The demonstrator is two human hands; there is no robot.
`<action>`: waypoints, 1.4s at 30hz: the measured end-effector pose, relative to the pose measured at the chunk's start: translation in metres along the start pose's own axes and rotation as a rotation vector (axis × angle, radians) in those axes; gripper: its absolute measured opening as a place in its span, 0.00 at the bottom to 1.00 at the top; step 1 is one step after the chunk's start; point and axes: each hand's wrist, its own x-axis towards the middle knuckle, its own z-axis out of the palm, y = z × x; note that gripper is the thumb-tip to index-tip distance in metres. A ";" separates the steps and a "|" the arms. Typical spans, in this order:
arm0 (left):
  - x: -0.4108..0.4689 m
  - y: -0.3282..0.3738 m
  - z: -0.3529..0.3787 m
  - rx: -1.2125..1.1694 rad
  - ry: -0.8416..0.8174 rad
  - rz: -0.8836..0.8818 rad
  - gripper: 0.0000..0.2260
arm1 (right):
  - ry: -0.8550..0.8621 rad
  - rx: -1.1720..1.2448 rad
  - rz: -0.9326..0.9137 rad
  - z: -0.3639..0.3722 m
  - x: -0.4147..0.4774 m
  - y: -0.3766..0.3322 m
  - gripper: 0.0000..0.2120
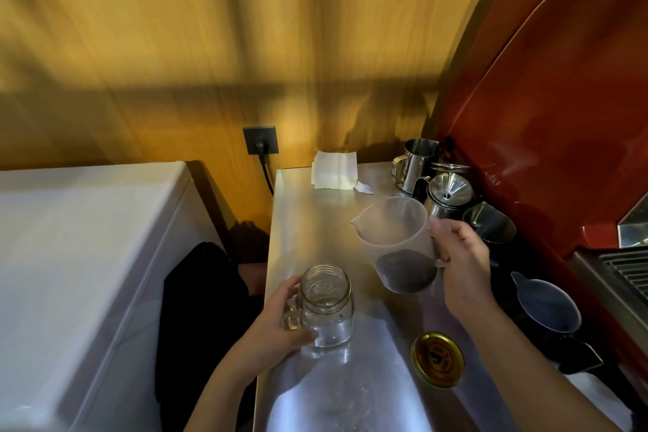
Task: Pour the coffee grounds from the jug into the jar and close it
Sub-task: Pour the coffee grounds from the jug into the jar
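You see a clear glass jar (pixel 328 309), a translucent jug (pixel 396 242) holding dark brown grounds (pixel 406 270). Your lid (pixel 437 359) is gold with black print; the countertop (pixel 315 221) is silver.

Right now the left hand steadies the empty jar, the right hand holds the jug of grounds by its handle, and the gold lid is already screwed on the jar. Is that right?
Not quite. The head view shows the lid lying on the counter, apart from the open jar. The rest stands: the left hand steadies the empty jar, and the right hand holds the jug of grounds by its handle.

Translucent jug (pixel 396 242) holding dark grounds (pixel 406 268), open upright glass jar (pixel 328 309), gold lid (pixel 437 359) lying apart
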 end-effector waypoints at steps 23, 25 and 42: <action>0.011 0.007 0.030 0.188 0.310 0.106 0.37 | -0.610 -0.812 -0.593 0.046 0.006 -0.070 0.12; 0.011 0.006 0.030 0.199 0.311 0.099 0.38 | -0.668 -0.874 -0.665 0.052 0.002 -0.075 0.11; 0.015 -0.002 0.032 0.231 0.324 0.103 0.38 | -0.879 -1.107 -0.787 0.083 -0.001 -0.081 0.10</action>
